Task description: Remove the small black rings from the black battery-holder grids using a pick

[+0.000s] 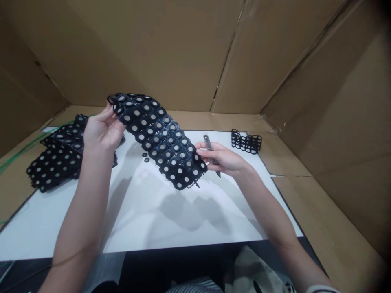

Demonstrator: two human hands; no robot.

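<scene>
A flexible black sheet [159, 138], moulded with rows of round rings around pale discs, hangs slanting above the white table. My left hand [102, 129] pinches its upper left end, where the sheet curls over. At the lower right end, my right hand [227, 158] has thumb and fingertips on the sheet's edge. That same hand also holds a slim metal tool [208, 142] with a hole near its top and a pointed lower tip; its exact kind I cannot make out. A thin strip of black scrap dangles off the sheet's lower corner.
More black dotted sheets [56, 160] lie piled at the left, partly behind my left arm. Two small black rings [146, 160] rest on the white tabletop [137, 224]. A black lattice with open holes [247, 142] sits back right. Cardboard walls [152, 53] enclose the table.
</scene>
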